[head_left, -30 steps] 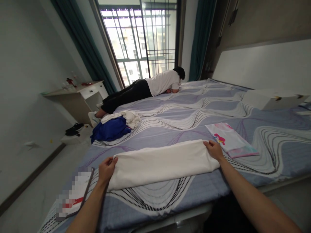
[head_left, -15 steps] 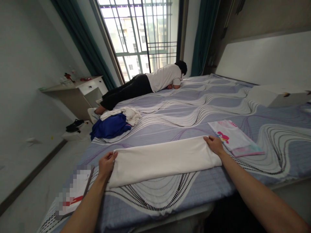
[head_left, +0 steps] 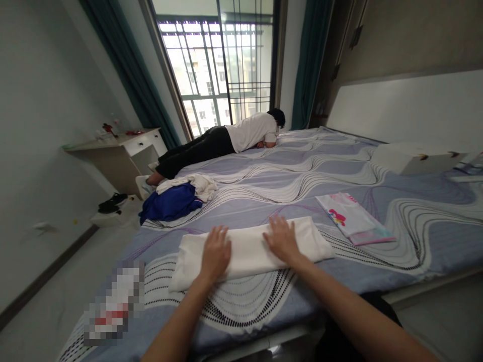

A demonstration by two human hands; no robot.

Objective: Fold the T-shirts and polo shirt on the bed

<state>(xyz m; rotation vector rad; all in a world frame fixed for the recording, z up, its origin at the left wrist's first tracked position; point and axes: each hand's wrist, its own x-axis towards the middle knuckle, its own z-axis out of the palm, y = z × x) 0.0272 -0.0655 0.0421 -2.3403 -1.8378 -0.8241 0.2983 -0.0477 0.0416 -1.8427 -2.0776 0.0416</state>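
A white cloth (head_left: 245, 251), folded into a long strip, lies across the near part of the bed (head_left: 260, 311). My left hand (head_left: 216, 253) rests on its left half, palm down with the fingers stretched out. On the right half lies my right hand (head_left: 282, 240), flat and with its fingers spread. Neither hand grips the cloth. Right of the cloth is a flat pink and white packet (head_left: 354, 218) with a red cartoon figure. A blurred-out white and red item (head_left: 115, 304) lies to the left of my left forearm.
A crumpled blue garment (head_left: 171, 203) and a cream-coloured one (head_left: 202, 186) lie at the bed's left edge. Beyond them a person (head_left: 241, 136) lies face down across the bed. A white box (head_left: 403, 158) stands at the right, and a desk (head_left: 101, 151) at the left wall.
Both hands have let go of the cloth's two ends and moved inward onto its top, fingers now spread flat. The camera view has shifted slightly.
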